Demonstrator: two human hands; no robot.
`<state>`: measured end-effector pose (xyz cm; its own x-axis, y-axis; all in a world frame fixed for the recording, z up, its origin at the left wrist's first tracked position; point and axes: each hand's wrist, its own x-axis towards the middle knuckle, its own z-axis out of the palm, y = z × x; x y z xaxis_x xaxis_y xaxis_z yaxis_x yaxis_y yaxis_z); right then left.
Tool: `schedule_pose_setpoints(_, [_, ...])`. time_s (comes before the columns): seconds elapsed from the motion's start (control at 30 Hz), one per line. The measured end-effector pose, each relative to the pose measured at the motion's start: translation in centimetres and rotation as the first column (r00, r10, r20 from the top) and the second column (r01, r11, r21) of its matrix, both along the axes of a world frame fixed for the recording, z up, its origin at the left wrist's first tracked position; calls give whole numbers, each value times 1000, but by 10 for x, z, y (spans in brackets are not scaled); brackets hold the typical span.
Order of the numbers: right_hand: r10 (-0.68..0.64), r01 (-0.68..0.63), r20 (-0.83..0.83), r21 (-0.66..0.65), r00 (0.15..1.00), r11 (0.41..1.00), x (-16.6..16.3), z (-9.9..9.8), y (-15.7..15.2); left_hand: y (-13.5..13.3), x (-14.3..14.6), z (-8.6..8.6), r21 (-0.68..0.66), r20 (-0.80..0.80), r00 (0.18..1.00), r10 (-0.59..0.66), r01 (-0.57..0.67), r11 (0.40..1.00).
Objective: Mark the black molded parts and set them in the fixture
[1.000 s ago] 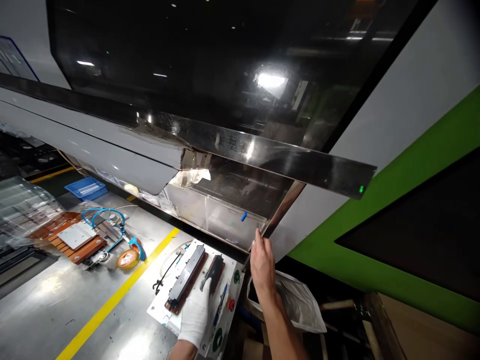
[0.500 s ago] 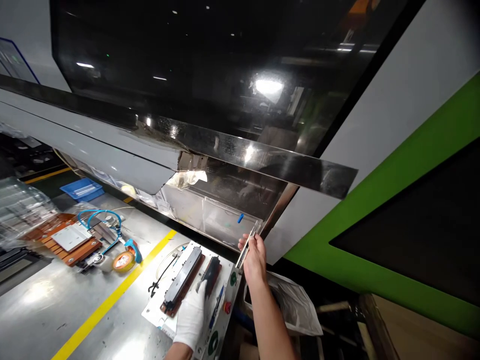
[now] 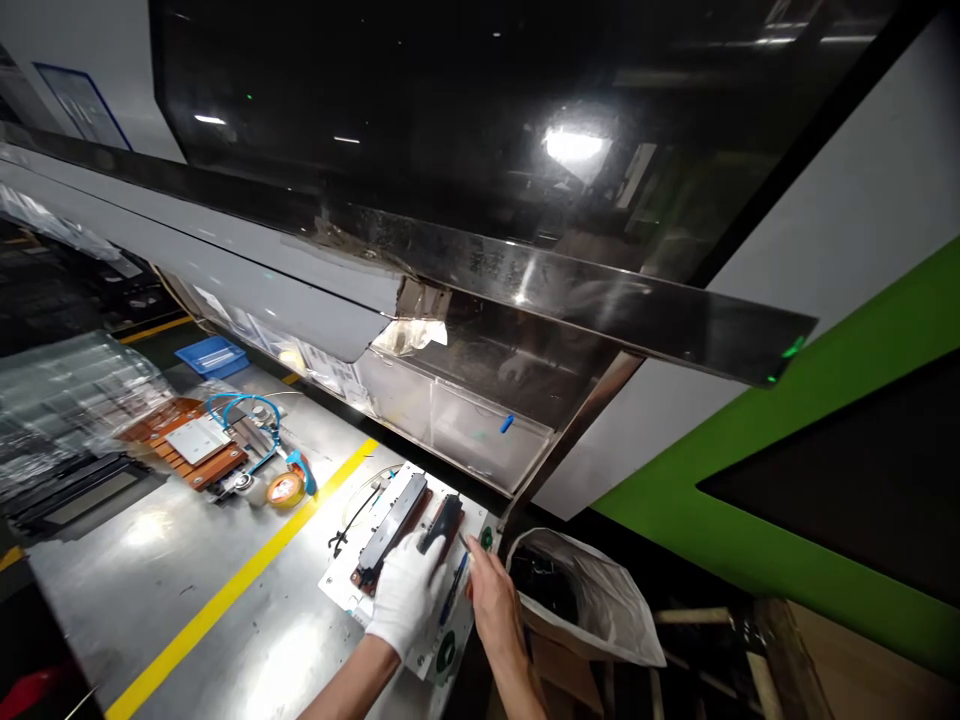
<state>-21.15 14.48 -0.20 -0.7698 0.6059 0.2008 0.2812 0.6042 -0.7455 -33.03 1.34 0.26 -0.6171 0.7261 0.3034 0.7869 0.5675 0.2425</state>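
My left hand (image 3: 409, 592), in a white glove, lies on a white fixture plate (image 3: 341, 585) and presses the near end of a short black module (image 3: 447, 517). A longer black module (image 3: 391, 530) sits on the same plate to its left. My bare right hand (image 3: 491, 600) rests on the plate's right edge with its fingers together. They point up-left beside a blue pen (image 3: 455, 590) and near a green button (image 3: 486, 538). A thin pale tip shows beyond the fingers; I cannot tell whether the hand holds anything.
A bag-lined bin (image 3: 592, 600) stands right of the plate. A glossy black panel (image 3: 450, 120) and metal rail (image 3: 600, 300) overhang the bench. To the left lie a yellow line (image 3: 225, 600), an orange tape roll (image 3: 285, 490), a blue cable (image 3: 247, 410), a copper-coloured board (image 3: 187, 450) and clear trays (image 3: 67, 400).
My right hand has come down from the metal frame's lower corner, where it held a thin metal strip, to the plate's right edge. The view has shifted; my left hand stays on the short module.
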Motion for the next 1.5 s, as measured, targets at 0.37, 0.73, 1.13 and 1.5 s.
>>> schedule_pose_setpoints(0.37, [28, -158, 364, 331, 931, 930, -32, 17, -10, 8, -3, -8, -200, 54, 995, 83, -71, 977])
schedule_pose_setpoints(0.73, [37, -180, 387, 339, 921, 923, -40, 12, -2, 15, -5, 2, -248, 68, 992, 107, -87, 965])
schedule_pose_setpoints(1.13, [8, -149, 354, 372, 935, 916, -51, 18, 4, 24, -15, -24, -158, -36, 996, 78, -83, 984])
schedule_pose_setpoints(1.5, [32, -58, 85, 324, 996, 944, 3, -13, -33, -42, 4, -46, 207, -173, 985, 17, 19, 978])
